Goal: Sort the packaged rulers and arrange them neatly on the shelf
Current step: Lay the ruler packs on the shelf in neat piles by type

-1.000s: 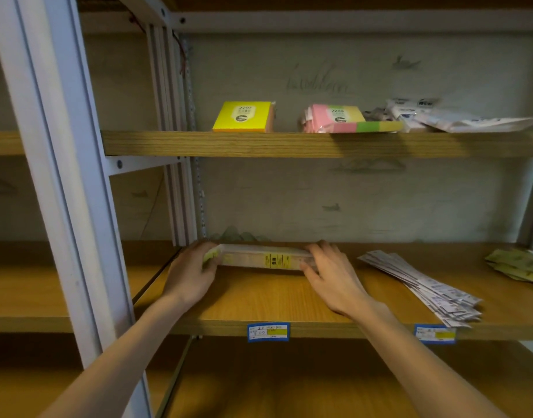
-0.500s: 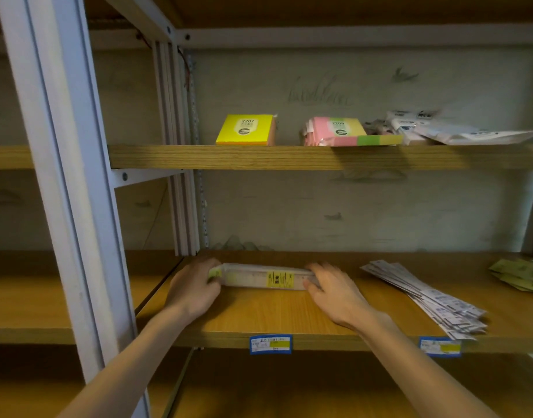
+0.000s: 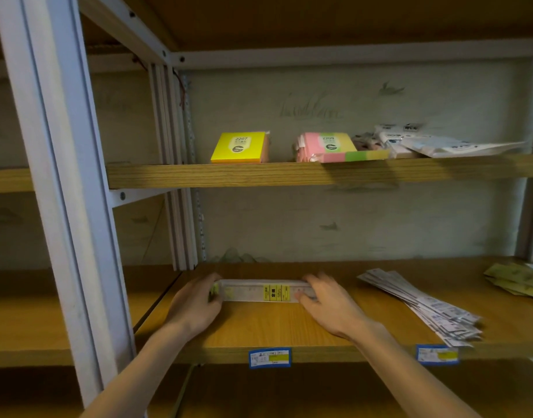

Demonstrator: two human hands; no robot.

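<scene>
A stack of packaged rulers [image 3: 260,291], white with a yellow label, lies crosswise on the wooden shelf [image 3: 274,327] near its left end. My left hand [image 3: 195,303] grips the stack's left end, fingers curled round it. My right hand [image 3: 325,300] holds the right end, fingers curled over the top. A second, fanned pile of packaged rulers [image 3: 422,306] lies slanted on the same shelf to the right, untouched.
A grey metal upright [image 3: 66,188] stands close at the left. The upper shelf carries a yellow note pad [image 3: 239,147], a pink and green pad [image 3: 328,147] and white packets [image 3: 434,143]. Yellowish packets [image 3: 518,280] lie at the far right. Blue price tags [image 3: 269,357] mark the shelf edge.
The view has tilted upward, so the shelves sit lower in the picture. Both hands stay on the ends of the ruler stack, which has hardly shifted on the shelf.
</scene>
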